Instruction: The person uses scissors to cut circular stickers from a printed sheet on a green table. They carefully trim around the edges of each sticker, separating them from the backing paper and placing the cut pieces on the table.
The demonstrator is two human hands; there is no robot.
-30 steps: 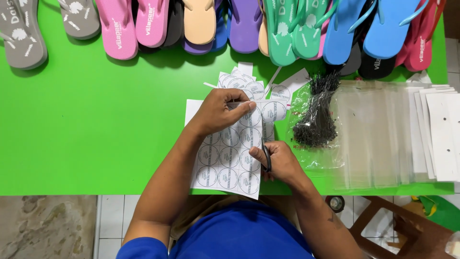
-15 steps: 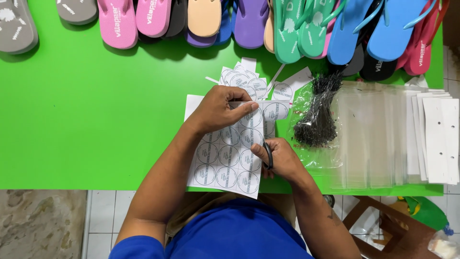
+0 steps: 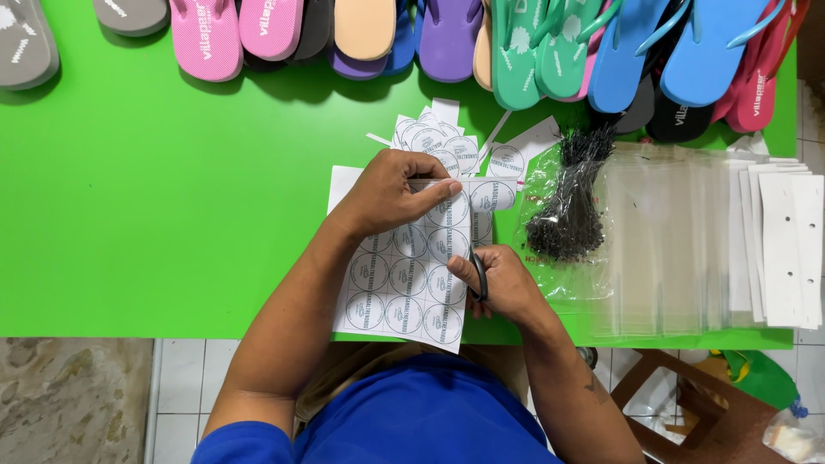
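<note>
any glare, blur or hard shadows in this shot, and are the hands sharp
Head view: even, bright light; soft shadows under the flip-flops and the left hand. Mild glare on the clear plastic bags. Both hands look sharp, the right hand holding scissors at the sheet of round labels. Floor slightly soft.

The left half of the green table lies bare from the front edge up to the row of flip-flops, which lines the whole back edge. The middle is taken by the sheet of round labels, with cut labels behind it. Toward the right edge, a bundle of black ties, clear bags and white cards lie close together, leaving only thin green gaps.
</note>
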